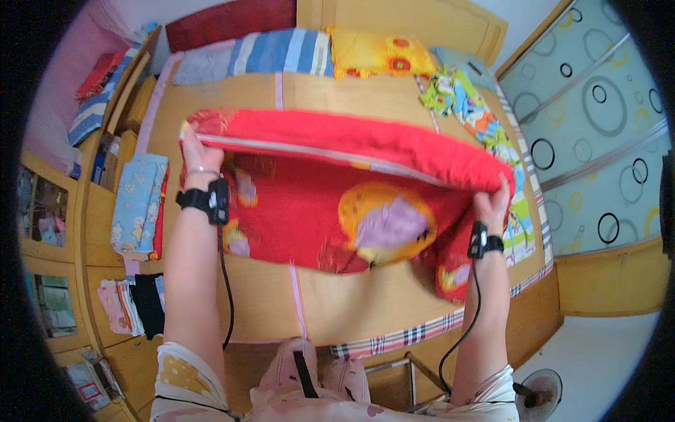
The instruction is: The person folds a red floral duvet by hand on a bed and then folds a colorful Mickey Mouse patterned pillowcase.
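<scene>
Left hand (pixel 202 156) and right hand (pixel 495 204) are gripping opposite ends of a red patterned cloth (pixel 295 218), holding it over the bed (pixel 253 306). Open surface is showing beyond the cloth's far and near edges.

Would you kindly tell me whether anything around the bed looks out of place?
Slightly: the green patterned cloth lies loosely bunched along the right side of the bed, whereas the blue bedding at left is neatly folded. The red cover, held by the left hand and right hand, shows no obvious damage.
</scene>
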{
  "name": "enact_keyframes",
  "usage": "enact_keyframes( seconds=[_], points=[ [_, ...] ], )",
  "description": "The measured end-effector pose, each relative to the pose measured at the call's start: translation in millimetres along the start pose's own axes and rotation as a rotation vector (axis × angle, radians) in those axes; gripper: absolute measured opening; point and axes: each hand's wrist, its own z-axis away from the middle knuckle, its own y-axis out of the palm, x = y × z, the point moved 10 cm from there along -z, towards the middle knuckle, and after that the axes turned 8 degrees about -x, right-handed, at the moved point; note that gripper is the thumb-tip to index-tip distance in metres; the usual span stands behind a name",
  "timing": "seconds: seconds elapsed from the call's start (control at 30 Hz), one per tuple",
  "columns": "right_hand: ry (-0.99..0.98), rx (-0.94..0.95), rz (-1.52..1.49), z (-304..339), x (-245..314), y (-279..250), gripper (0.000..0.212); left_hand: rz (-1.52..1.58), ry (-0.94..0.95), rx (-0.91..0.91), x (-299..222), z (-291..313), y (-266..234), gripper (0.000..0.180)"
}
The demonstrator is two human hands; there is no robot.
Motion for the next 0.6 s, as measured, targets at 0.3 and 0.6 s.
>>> enact_keyframes(
  seconds=[0.3,0.6],
  points=[
    [0.229,-0.327,0.248,3.4,-138.1,-159.0,0.061,-0.195,-0.17,-0.215,108.3,-1.0,-221.4,0.043],
    [-0.335,-0.282,1.808,103.5,-301.8,-316.5,0.084,-0.39,-0.64,-0.493,272.9,44.9,-442.5,0.05]
  ],
)
